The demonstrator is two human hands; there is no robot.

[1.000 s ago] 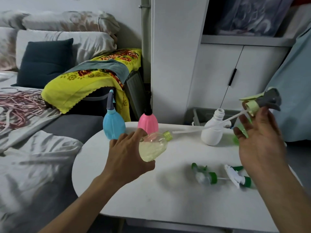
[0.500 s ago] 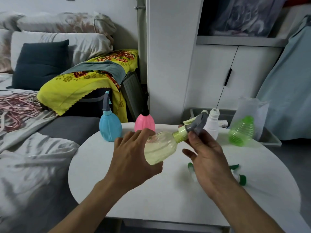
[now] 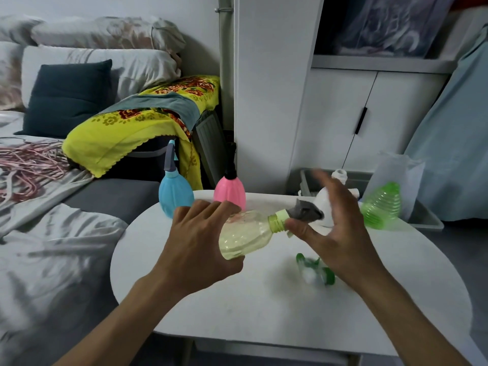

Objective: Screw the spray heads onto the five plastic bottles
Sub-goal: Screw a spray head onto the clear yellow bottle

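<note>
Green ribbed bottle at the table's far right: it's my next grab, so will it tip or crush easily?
The green ribbed bottle looks empty and translucent, so probably light and easily knocked over. Its thin ribbed walls would likely flex under a firm squeeze.

1. Held bottle (image 3: pixel 244 235): translucent pale yellow, light green neck.
2. Spray head (image 3: pixel 305 211) on it: grey.
3. Blue bottle (image 3: pixel 175 194): light blue, grey-blue head.
4. Pink bottle (image 3: pixel 229 191): pink, black head.
5. White bottle (image 3: pixel 326 204): plain white.
6. Green bottle (image 3: pixel 381 206): translucent bright green, ribbed.
7. Bench (image 3: pixel 264 307): plain white.
8. Blanket (image 3: pixel 137 128): yellow, red floral pattern.
9. Cushion (image 3: pixel 66 97): dark blue.
</note>
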